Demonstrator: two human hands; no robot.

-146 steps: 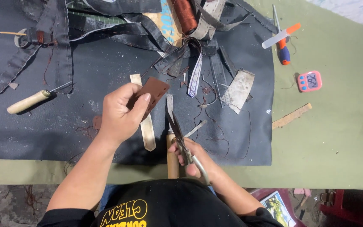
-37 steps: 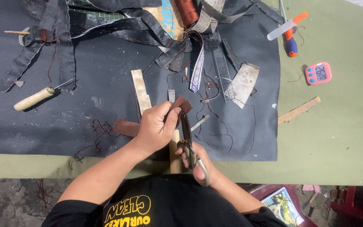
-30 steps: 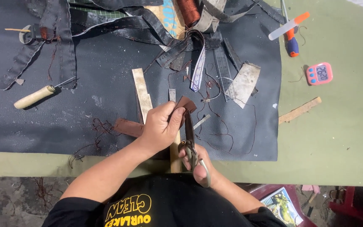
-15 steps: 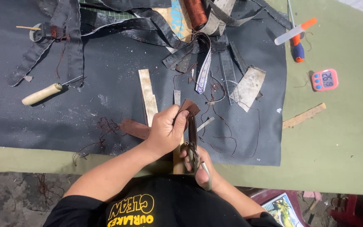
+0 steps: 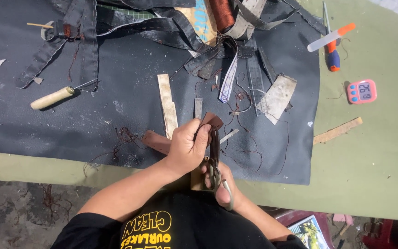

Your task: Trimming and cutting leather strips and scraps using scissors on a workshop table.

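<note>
Head view: left hand [image 5: 187, 147] pinches a brown leather piece [image 5: 212, 121] over the dark mat [image 5: 70, 124]; right hand [image 5: 221, 182] grips scissors [image 5: 214, 159], blades meeting it. Pink rounded timer [image 5: 361, 91] lies right of the mat.

A small pink digital timer [image 5: 361, 91] lies on the green tabletop [image 5: 369, 152] to your right, just beyond the edge of the dark leather sheet. It is a rounded rectangle with a pale grey screen showing dark digits and two blue buttons to the screen's left. By your right elbow, below the tabletop's near edge, the corner of a colourful printed booklet or package [image 5: 308, 230] shows blue, green and white artwork.
</note>
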